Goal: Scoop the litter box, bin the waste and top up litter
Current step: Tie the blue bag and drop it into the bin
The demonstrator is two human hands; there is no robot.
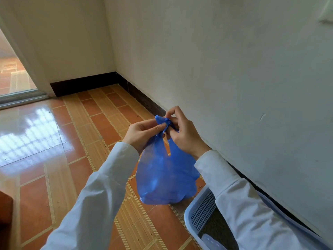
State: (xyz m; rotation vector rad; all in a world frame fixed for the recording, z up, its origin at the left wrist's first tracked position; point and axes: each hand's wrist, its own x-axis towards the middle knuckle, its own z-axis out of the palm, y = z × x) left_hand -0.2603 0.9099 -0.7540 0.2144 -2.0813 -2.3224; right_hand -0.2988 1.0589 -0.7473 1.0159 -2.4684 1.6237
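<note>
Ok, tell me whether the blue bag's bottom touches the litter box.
Cannot tell. In the head view the blue bag hangs beside the litter box, its bottom edge close to the rim.

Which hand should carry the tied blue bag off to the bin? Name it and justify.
Probably the right hand: its fingers curl over the knotted handles of the blue bag, while the left hand only pinches one handle end. The hanging bag sits beneath the right wrist.
</note>
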